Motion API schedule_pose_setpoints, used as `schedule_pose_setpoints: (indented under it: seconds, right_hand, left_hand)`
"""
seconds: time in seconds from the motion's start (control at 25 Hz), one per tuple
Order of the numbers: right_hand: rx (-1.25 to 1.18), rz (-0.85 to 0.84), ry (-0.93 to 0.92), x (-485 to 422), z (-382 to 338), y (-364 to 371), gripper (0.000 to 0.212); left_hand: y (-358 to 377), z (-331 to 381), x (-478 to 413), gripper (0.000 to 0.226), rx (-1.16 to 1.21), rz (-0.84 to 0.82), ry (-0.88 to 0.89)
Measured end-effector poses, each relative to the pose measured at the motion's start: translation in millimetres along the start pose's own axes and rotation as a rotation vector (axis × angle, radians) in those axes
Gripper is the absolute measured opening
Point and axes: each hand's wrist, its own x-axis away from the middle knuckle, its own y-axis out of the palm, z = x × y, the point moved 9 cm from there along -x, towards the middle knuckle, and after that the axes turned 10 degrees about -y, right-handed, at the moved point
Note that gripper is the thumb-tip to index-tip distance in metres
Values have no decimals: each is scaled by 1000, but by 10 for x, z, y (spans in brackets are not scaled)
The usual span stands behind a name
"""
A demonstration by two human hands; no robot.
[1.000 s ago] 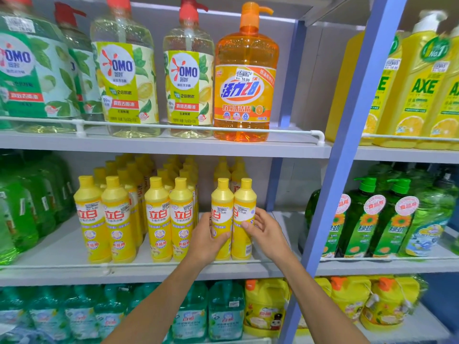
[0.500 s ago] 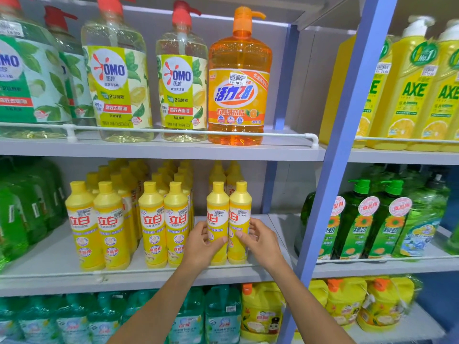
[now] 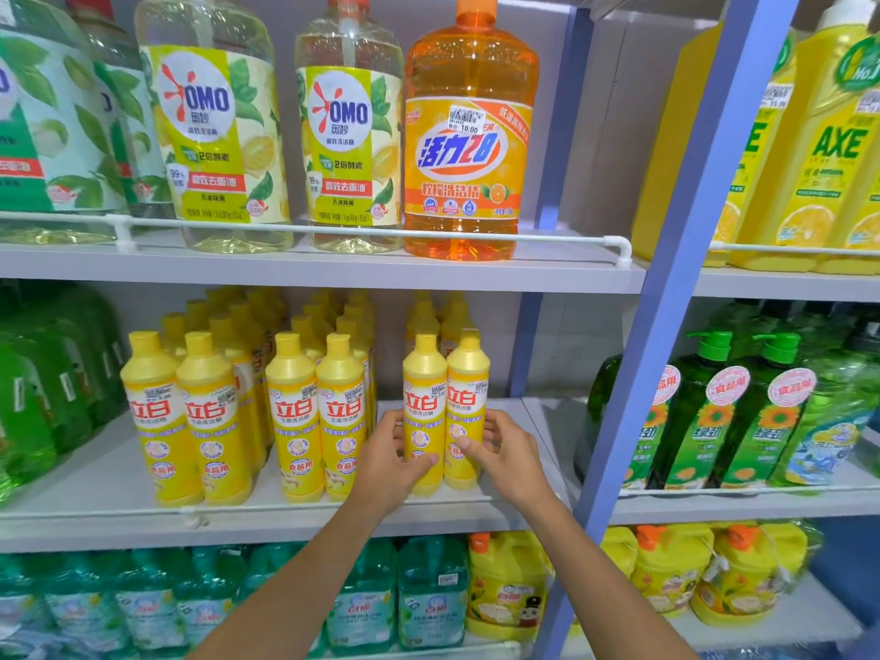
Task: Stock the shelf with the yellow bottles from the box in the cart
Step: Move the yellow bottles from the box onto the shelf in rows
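I see both forearms reaching forward; left hand [image 3: 388, 462] curls round left yellow bottle [image 3: 424, 397], right hand [image 3: 512, 457] grips right yellow bottle [image 3: 467, 393], both upright on shelf [image 3: 95, 514].

left hand [image 3: 388, 462], right hand [image 3: 505, 457]: both curled

**Materials / finish**

Yellow bottles [image 3: 425, 373]: opaque plastic, smooth, satin sheen, with glossy film labels. Shelf [image 3: 333, 521]: smooth matt pale grey, looks like painted metal. Rail [image 3: 333, 229]: smooth white tube, plastic-looking. Orange bottle [image 3: 469, 64]: translucent glossy plastic. Upright [image 3: 666, 326]: matt blue paint.
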Motion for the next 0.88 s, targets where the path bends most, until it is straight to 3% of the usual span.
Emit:
schedule_pose_setpoints:
  seconds: [0.2, 0.4, 0.6, 0.88]
  right_hand:
    - [0, -150, -31, -106, -14, 62, 43]
    - [186, 17, -20, -36, 120, 112, 46]
    - [166, -44, 5, -160, 165, 134, 47]
    - [180, 54, 37, -155, 248, 122, 46]
  left_hand:
    - [1, -36, -96, 52, -30, 117, -32]
    - [-3, -129, -67, 50, -8, 195, -60]
    - [-30, -140, -41, 39, -47, 223, -10]
    - [-22, -120, -178, 41, -148, 336, 26]
